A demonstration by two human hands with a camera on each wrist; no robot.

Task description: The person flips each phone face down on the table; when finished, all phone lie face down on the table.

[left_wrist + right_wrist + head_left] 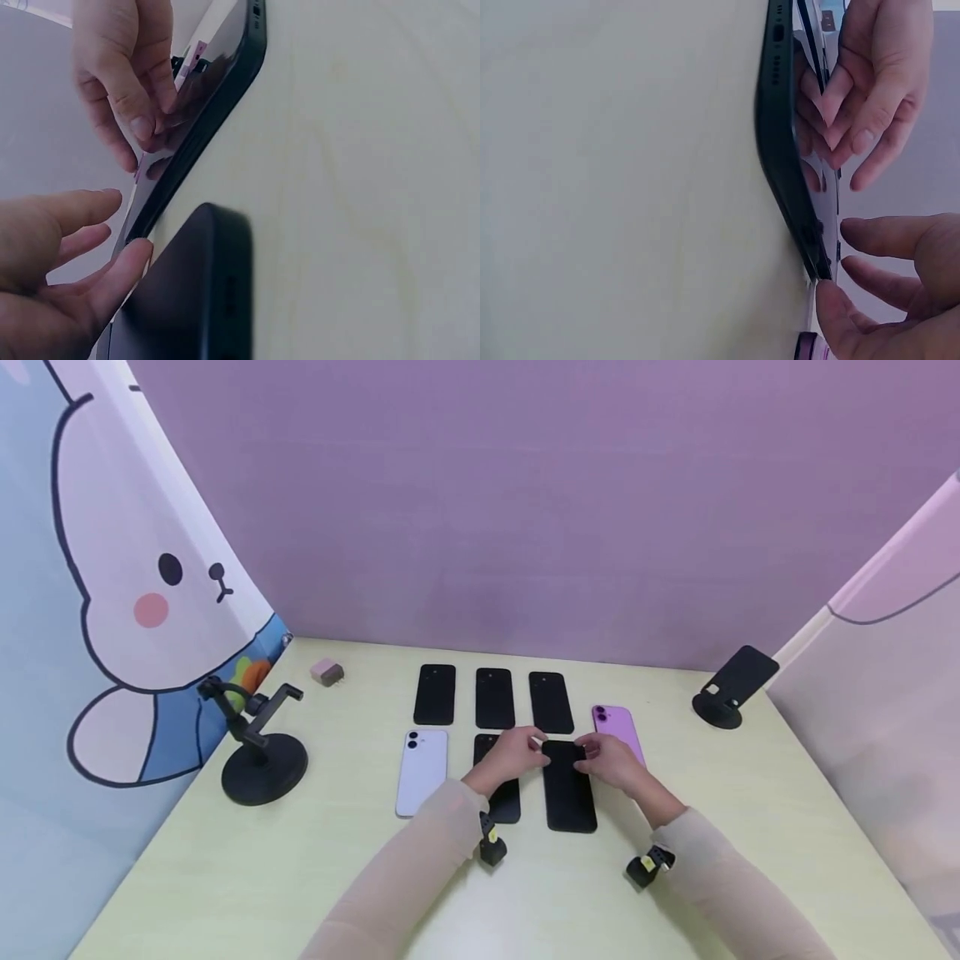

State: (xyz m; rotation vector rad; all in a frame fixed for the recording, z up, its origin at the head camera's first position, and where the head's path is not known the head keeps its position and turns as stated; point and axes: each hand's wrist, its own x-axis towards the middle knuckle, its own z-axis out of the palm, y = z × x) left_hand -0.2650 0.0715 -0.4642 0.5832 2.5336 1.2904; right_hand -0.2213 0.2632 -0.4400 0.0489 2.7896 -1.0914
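A black phone [570,793] lies on the table with its glossy dark face up, reflecting fingers in the right wrist view. At its far left edge is my left hand [517,752], thumb tip right at the side and the other fingers loosely bent above. My right hand [609,760] mirrors it at the far right edge, its thumb [836,311] close by the phone's side. Another black phone [506,802] lies partly hidden under my left wrist. A pink-purple phone [618,727] sits just beyond my right hand, partly covered by it.
Three black phones form a back row: left [435,695], middle [494,699] and right [551,703]. A white phone [422,772] lies left of my left forearm. Black stands occupy the left [264,768] and far right [717,710]. A small pink-grey block [327,672] sits at the back left.
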